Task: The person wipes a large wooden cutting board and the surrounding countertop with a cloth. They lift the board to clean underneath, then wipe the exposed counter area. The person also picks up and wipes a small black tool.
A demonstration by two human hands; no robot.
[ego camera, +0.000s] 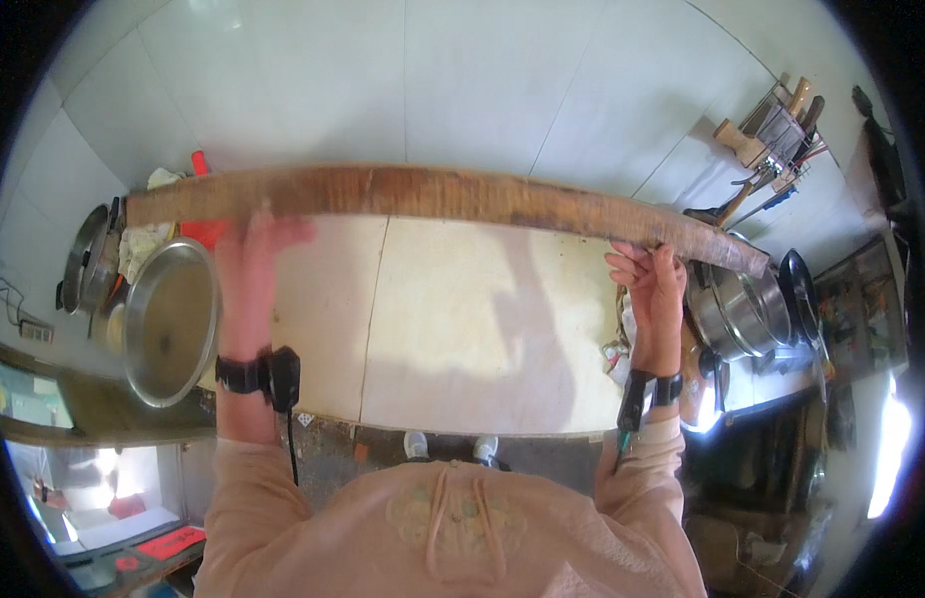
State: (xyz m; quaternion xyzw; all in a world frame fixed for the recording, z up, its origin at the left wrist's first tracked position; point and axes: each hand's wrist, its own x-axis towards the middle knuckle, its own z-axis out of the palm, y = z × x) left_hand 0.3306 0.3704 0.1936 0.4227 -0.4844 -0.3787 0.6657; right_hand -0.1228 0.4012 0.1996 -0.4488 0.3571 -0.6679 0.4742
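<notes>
A long brown wooden board [432,193] spans the view from left to right along the wall side of a pale worktop [447,314]. Its long, worn face is turned toward me, and I cannot tell how it is supported. My left hand [249,258], blurred by motion, overlaps the lower edge of the board at the left; its grip is unclear. Near the board's right end is my right hand [653,276], palm turned up and fingers loosely bent. Its thumb tip lies at the board's lower edge, and nothing shows between thumb and fingers.
A large metal basin [171,329] stands at the left, with a pan [85,261] and a cloth [142,250] behind it. Metal pots [739,310] and a black frying pan [800,288] crowd the right end. A wall rack [780,134] holds knives and utensils.
</notes>
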